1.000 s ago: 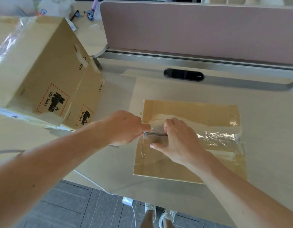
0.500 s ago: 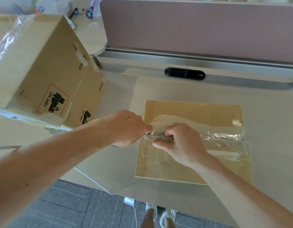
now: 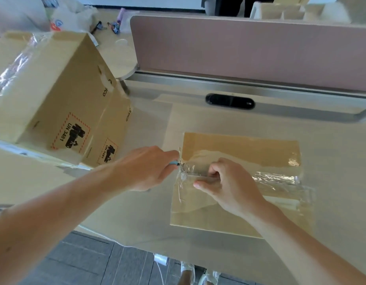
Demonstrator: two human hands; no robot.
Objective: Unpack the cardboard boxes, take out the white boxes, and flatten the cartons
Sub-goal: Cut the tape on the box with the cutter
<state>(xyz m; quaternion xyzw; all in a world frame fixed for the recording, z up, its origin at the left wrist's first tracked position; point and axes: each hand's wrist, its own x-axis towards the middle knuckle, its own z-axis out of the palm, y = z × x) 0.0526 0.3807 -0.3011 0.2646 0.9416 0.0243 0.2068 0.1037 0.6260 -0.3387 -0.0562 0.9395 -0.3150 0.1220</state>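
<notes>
— Pale desk (image 3: pixel 136 204) runs back to a pink divider panel (image 3: pixel 249 50), with a black oval grommet (image 3: pixel 230 101) set just below it. What lies on it?

— One flat carton (image 3: pixel 239 147), right of centre, lying flush on the desk. A band of clear tape (image 3: pixel 276 178) crosses its middle and crinkles toward the right end.

— And the hands?

— Both are at the carton's left edge. The left hand (image 3: pixel 149 168) is closed round a small blue-handled tool (image 3: pixel 173 162), which meets the tape at that edge; its blade I cannot make out. The right hand (image 3: pixel 229 186) rests on the carton just beside it, fingers curled, pinching a raised ridge of the tape.

— Do they touch?

— No, a short stretch of lifted tape lies between them.

— Other cartons?

— Two cardboard boxes (image 3: pixel 50 89) at the left, well apart from the flat one. The upper carries glossy tape on top and a red-bordered UN 3481 label (image 3: pixel 72 133). The lower box (image 3: pixel 114 128) shows the same mark.

— Below the desk?

— Dark grey floor tiles (image 3: pixel 85 260) and pale shoes (image 3: pixel 206 277).
</notes>
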